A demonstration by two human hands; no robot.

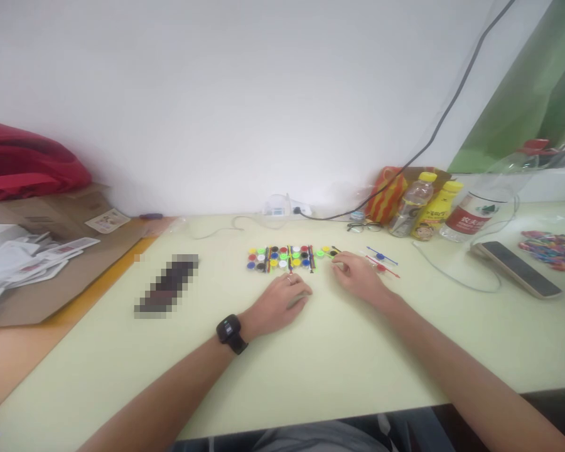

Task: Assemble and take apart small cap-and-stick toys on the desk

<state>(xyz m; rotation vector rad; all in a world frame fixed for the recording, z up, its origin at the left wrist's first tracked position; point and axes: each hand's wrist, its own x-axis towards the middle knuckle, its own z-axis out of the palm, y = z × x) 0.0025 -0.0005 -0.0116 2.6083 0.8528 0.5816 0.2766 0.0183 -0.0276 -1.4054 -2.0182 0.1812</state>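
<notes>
Small coloured round pieces lie in tidy rows on the table, with thin coloured sticks set upright between groups of them. My left hand rests just in front of these rows, fingers bent, with a gap between thumb and index finger and nothing visible in it. At the right end of the rows, my right hand has thumb and fingertips drawn together beside a yellow round piece. Whatever those fingertips hold is too small to make out. Past that hand lie a blue double-ended arrow piece and a red one.
Bottles, a striped bag and glasses stand or lie at the back right. A phone and a colourful pile are farther right. On the left are a pixelated dark object and cardboard with white packets.
</notes>
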